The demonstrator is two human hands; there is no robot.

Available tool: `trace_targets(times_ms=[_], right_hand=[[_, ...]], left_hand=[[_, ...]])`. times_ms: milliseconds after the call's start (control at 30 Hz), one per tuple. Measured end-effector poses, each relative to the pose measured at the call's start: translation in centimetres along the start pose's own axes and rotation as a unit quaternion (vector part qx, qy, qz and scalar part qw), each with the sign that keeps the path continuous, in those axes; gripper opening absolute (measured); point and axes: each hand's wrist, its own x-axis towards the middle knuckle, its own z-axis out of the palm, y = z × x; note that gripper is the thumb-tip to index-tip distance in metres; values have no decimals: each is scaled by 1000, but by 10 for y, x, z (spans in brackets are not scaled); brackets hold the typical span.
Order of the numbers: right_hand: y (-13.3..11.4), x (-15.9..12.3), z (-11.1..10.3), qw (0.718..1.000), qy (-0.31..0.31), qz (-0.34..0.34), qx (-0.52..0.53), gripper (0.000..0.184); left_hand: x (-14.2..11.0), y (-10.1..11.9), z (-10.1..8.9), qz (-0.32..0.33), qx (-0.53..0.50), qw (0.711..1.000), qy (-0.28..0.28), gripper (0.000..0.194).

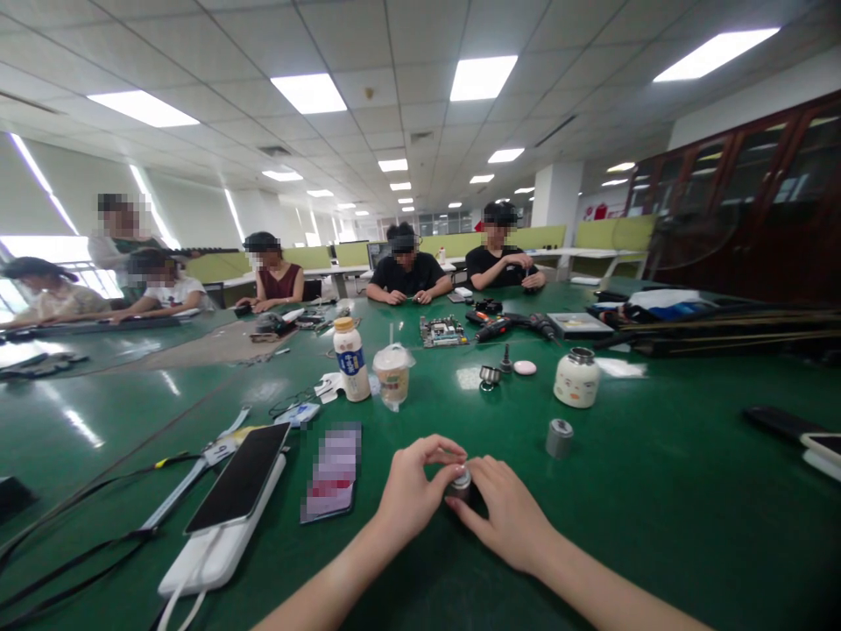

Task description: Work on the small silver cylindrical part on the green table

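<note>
My left hand (417, 482) and my right hand (505, 504) meet near the front of the green table around a small grey cylindrical part (460, 484) with a pale top, perhaps a flask stopper. The left thumb and fingers pinch its upper end. The right fingers close round its side and base, and much of it is hidden. Beyond my right hand stands a grey metal cap (560, 438). Farther back is a white flask (576, 381) with a cartoon face and a bare metal neck. Small metal parts (489, 377) and a pale pink oval piece (524, 368) lie left of it.
On the green table (631, 526), a phone (240, 478) rests on a white power bank, with another phone (334, 473) beside it. A milk bottle (352, 361), a lidded drink cup (392, 375), a circuit board (443, 331) and power drills (512, 324) stand farther back. Several people sit opposite.
</note>
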Motion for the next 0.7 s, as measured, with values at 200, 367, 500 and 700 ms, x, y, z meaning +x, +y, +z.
trace_targets(times_ms=[200, 367, 500, 700], right_hand=[[1, 0, 1, 1000, 2, -4, -2, 17], [1, -1, 0, 1000, -1, -3, -6, 18], [0, 0, -1, 1000, -1, 2, -10, 19], [0, 0, 0, 1000, 6, -3, -15, 16]], left_hand=[[1, 0, -1, 16, 6, 1000, -2, 17], [1, 0, -2, 15, 4, 1000, -1, 15], [1, 2, -2, 20, -6, 1000, 2, 13], [0, 0, -1, 17, -2, 1000, -21, 12]])
